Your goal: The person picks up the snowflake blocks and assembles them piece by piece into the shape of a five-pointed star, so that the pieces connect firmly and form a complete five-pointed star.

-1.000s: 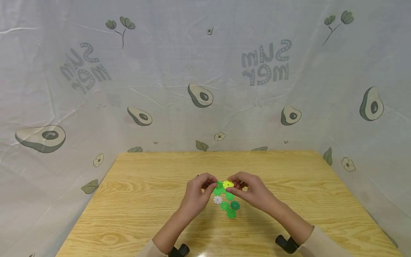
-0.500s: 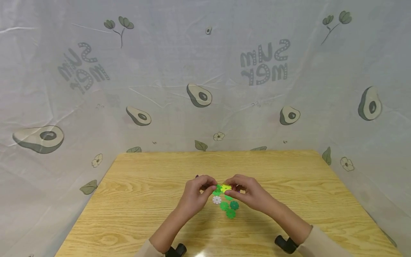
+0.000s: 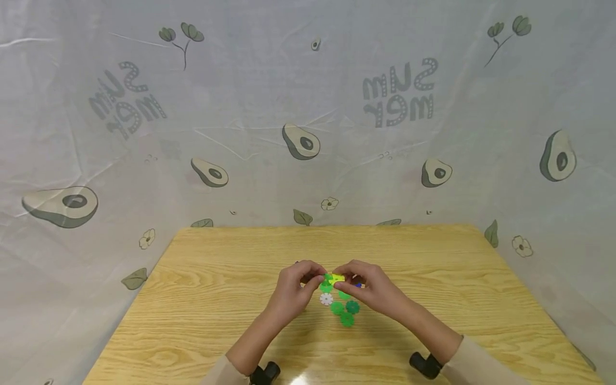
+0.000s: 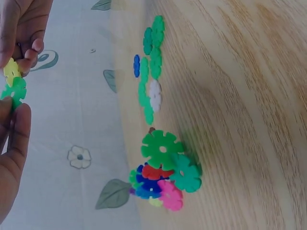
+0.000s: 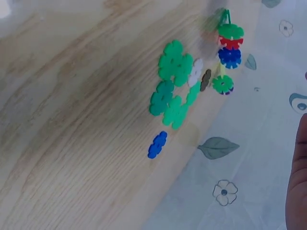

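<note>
My left hand [image 3: 295, 291] pinches a green notched snowflake disc [image 4: 17, 90] between thumb and fingers. A yellow snowflake disc [image 3: 338, 278] is pinched by my right hand [image 3: 377, 289]. Above the table, the two discs meet edge to edge, and in the left wrist view the yellow one [image 4: 10, 70] overlaps the green one. Whether their notches are interlocked I cannot tell. Only the edge of my right hand [image 5: 298, 184] shows in the right wrist view. Under the hands lie a white disc [image 3: 326, 299], a dark green disc [image 3: 353, 307] and several lighter green discs [image 3: 347, 319].
A joined cluster of coloured discs, with a large green disc [image 4: 163, 149] and a pink disc [image 4: 171, 195], stands on the wooden table [image 3: 216, 321]. A blue disc [image 5: 157, 144] and a brown disc [image 5: 206, 80] lie loose. A printed cloth [image 3: 260, 182] hangs behind the table.
My right hand has moved slightly left, bringing the yellow disc against the green one. The blue disc now shows beside my right hand. My left hand has barely moved.
</note>
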A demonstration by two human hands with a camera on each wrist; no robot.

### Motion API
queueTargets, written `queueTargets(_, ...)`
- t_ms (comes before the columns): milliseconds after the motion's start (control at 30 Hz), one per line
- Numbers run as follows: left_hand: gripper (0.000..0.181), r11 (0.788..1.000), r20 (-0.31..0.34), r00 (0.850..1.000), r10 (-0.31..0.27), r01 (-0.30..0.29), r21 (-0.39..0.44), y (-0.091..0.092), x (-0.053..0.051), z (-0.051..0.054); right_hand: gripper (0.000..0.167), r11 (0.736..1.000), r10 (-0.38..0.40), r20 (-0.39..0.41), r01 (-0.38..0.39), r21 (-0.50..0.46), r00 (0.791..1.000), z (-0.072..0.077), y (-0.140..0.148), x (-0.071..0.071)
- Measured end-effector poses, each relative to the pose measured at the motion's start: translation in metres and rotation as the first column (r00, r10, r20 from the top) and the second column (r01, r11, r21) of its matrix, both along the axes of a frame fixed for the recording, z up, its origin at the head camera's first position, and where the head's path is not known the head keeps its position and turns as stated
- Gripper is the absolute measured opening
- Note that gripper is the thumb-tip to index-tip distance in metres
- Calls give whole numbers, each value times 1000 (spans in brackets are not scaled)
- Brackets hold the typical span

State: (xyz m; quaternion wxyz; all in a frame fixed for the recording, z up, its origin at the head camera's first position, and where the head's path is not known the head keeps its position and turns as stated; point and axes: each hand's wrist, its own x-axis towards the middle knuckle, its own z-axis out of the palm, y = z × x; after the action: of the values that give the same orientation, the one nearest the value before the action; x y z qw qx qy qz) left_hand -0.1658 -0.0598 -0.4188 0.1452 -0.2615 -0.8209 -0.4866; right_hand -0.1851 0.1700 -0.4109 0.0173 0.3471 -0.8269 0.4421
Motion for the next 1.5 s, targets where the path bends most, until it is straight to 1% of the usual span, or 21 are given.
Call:
queueTargets(133, 11, 1000, 37, 999, 16, -16, 7, 1, -3, -2, 25, 1000, -29, 21, 30, -10, 999, -1, 3, -4)
queueTargets(267, 13, 998, 98, 995, 27, -33, 59, 0, -5, -4, 26, 996, -92, 21, 92, 5, 996, -7, 11, -11)
queueTargets(400, 13, 994, 152, 988, 35, -51, 98, -3, -6, -5, 25, 983, -163, 8, 162, 87, 987, -17, 24, -18)
queueTargets(467, 13, 993, 161, 986, 35, -53, 105, -4, -6, -5, 26, 976, -175, 6, 173, 136, 984, -23, 29, -22)
queueTargets(567, 15, 992, 167, 986, 29, -49, 117, -5, -6, -5, 28, 963, -180, 26, 171, 206, 983, -32, 35, -28)
queueTargets(733, 18, 992, 192, 981, -2, -23, 127, -4, -6, -7, 34, 934, -196, 73, 164, 316, 978, -49, 39, -37)
queueTargets(800, 18, 992, 195, 981, -10, -16, 128, -3, -6, -7, 37, 927, -194, 69, 160, 341, 979, -56, 40, -39)
queueTargets(933, 16, 992, 181, 983, -11, -11, 123, -1, -6, -8, 39, 925, -185, 53, 156, 346, 981, -66, 42, -44)
queueTargets(1033, 15, 993, 171, 985, -11, -9, 114, -1, -5, -7, 36, 928, -174, 34, 153, 339, 984, -72, 41, -47)
queueTargets(1133, 14, 993, 178, 984, -10, -11, 116, -1, -5, -6, 33, 933, -160, 9, 148, 329, 987, -76, 40, -49)
queueTargets(1367, 11, 987, 208, 978, -15, -19, 161, 1, -6, -5, 27, 941, -139, -7, 135, 311, 990, -79, 38, -52)
queueTargets(1500, 11, 983, 217, 976, -24, -17, 183, 1, -6, -5, 24, 935, -152, -4, 145, 325, 988, -79, 37, -52)
